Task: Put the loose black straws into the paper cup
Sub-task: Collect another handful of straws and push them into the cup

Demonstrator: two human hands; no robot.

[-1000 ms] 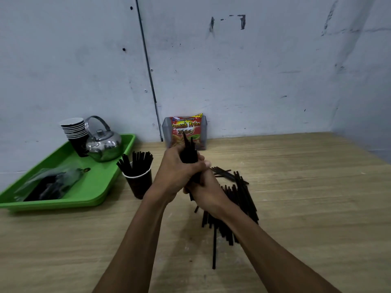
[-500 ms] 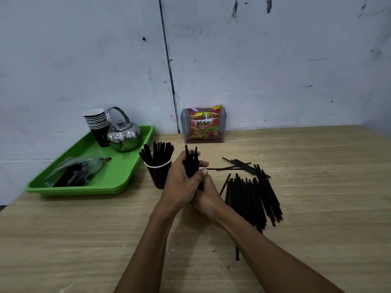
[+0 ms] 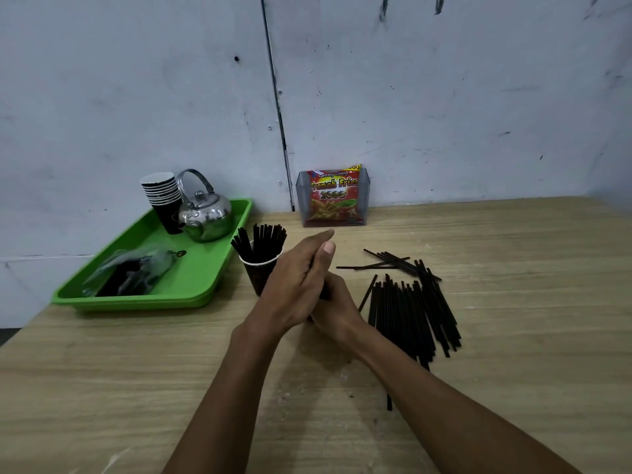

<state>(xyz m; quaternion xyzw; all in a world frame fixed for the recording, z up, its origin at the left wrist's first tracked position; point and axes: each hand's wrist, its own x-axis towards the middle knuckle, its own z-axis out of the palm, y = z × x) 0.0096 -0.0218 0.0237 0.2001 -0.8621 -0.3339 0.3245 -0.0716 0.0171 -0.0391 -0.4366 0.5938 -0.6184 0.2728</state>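
Head view: left hand (image 3: pixel 294 285) lies flat, fingers straight, against a small straw bundle (image 3: pixel 323 295) gripped by the right hand (image 3: pixel 337 311); hands together at centre; paper cup (image 3: pixel 260 273), part-filled, stands at 10 o'clock; loose black straws (image 3: pixel 410 309) lie at 3 o'clock; advise squaring the ends, then lowering upright into the cup; wooden table (image 3: pixel 513 354); scuffed white wall (image 3: pixel 444 97) at 12 o'clock.
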